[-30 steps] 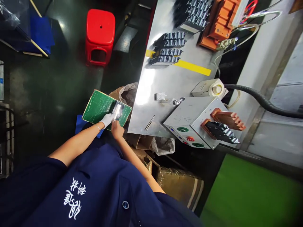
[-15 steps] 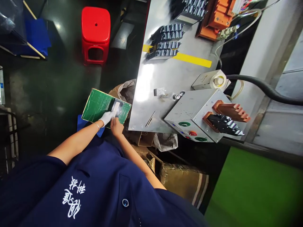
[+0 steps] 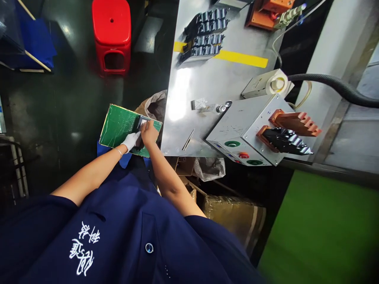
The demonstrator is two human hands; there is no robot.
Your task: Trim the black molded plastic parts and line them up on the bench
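Observation:
A green board (image 3: pixel 118 125) with worn, pale edges lies in front of my body, left of the metal table. On its right part rests a dark flat piece (image 3: pixel 137 147), largely covered by my hands. My left hand (image 3: pixel 130 142), in a white glove, is closed at the near left side of this dark piece. My bare right hand (image 3: pixel 149 133) is bent over its far end, fingers curled together. A bit of a pale strip shows beside those fingertips; what they grip is hidden.
On the metal table (image 3: pixel 185 130) are tweezers (image 3: pixel 188 140), black ribbed parts (image 3: pixel 204 45) and a grey control box (image 3: pixel 237 132) with copper-coloured fixtures. A red stool (image 3: pixel 111 23) stands on the floor. Lined bags and a cardboard box (image 3: pixel 233 217) sit around the table's near side.
My right hand has moved from the near end of the dark piece to its far end, now covering much of the pale strip. My left hand has slid slightly nearer. The whole view has shifted a little.

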